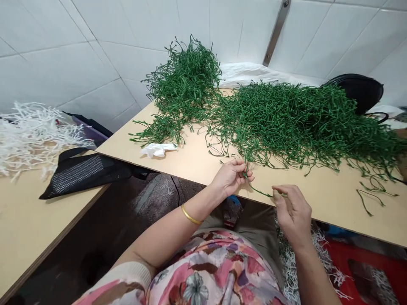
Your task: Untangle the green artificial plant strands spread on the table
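A person is holding one thin green strand (263,193) with both hands, and it is running across the gap between them, over the near edge of the table (193,167). The left hand (229,178) is pinching one part of it between the thumb and fingers, with the other fingers curling in. The right hand (294,212) is pinching the strand farther along, with its thumb and pointing finger pressing together. A gold bracelet (190,215) is circling the left wrist. Just past both hands, a big green pile (286,118) is spreading out on the table and reaching far to the right. A taller green heap (190,80) is sitting beyond the left hand. A crumpled white scrap (155,149) is lying to the left of that hand. Well to its left, a black mesh bag (79,173) is resting near a bunch of white twigs (38,135).
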A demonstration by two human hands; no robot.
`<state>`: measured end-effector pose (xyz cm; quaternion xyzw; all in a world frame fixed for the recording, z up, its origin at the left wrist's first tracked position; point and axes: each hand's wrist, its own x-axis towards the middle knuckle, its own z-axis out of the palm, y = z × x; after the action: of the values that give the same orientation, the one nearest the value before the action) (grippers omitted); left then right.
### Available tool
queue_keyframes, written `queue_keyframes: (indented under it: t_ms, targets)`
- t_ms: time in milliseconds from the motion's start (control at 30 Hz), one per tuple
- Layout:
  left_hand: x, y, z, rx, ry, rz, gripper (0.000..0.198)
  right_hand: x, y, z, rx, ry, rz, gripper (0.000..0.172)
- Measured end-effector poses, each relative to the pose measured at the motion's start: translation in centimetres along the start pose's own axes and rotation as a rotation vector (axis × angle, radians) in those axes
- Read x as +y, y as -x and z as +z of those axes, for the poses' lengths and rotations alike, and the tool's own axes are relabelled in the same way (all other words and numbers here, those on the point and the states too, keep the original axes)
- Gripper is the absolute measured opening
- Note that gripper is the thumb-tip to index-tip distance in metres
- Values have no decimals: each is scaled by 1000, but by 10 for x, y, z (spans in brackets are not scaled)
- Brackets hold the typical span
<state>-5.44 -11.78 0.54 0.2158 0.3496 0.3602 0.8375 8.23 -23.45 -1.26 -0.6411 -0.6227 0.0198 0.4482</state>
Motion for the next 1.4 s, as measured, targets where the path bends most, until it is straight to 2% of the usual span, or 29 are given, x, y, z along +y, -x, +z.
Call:
queue_keyframes:
  t_ms: [100, 200, 300, 367, 467, 533, 567, 633, 700, 800, 867, 933, 1000, 1100, 1167, 1300, 1400]
  targets:
    - [2, 3, -2, 6, -9, 39, 15, -3, -4, 6, -17, -63, 25, 11]
    - [3, 5, -4, -3, 24, 46, 23, -9, -4, 11, -117, -157, 11, 12]
    - [4, 4, -4, -69, 56, 30, 21, -15, -4, 13, -157, -232, 13, 16]
    - [3, 2, -1, -143, 70, 13, 13, -14, -4, 13, -96, -261, 65, 19]
    - [1, 2, 4, -196, 55, -11, 19, -4, -6, 13, 24, -230, 204, 22]
    - [4, 3, 5, -213, 49, -28, 22, 8, -6, 14, 115, -142, 246, 25]
    - [9, 4, 4, -222, 58, -29, 24, 13, -6, 15, 164, -75, 221, 26]
    - [22, 7, 0, -218, 108, 11, 27, 19, -8, 20, 170, 74, 76, 25]
    - [39, 10, -7, -159, 172, 95, 24, 15, -11, 27, 62, 187, -122, 22]
    - [58, 14, -13, -77, 224, 148, 16, -3, -24, 43, -197, 267, -330, 25]
    - [59, 18, -12, -92, 227, 134, 12, -14, -37, 55, -328, 314, -372, 30]
    - [53, 22, -9, -125, 213, 117, 10, -17, -50, 64, -369, 356, -377, 35]
    - [41, 24, -7, -143, 190, 101, 12, -13, -58, 66, -299, 350, -329, 31]
    - [20, 24, -7, -152, 124, 52, 16, 3, -55, 52, -11, 244, -189, 25]
    - [7, 22, -7, -130, 71, 28, 16, 13, -43, 37, 102, 169, -95, 25]
    - [-12, 21, -6, -73, -13, 41, 17, 16, -11, 14, 206, 106, 41, 22]
    - [-18, 21, -4, -54, -62, 85, 20, 7, 3, 8, 242, 89, 51, 23]
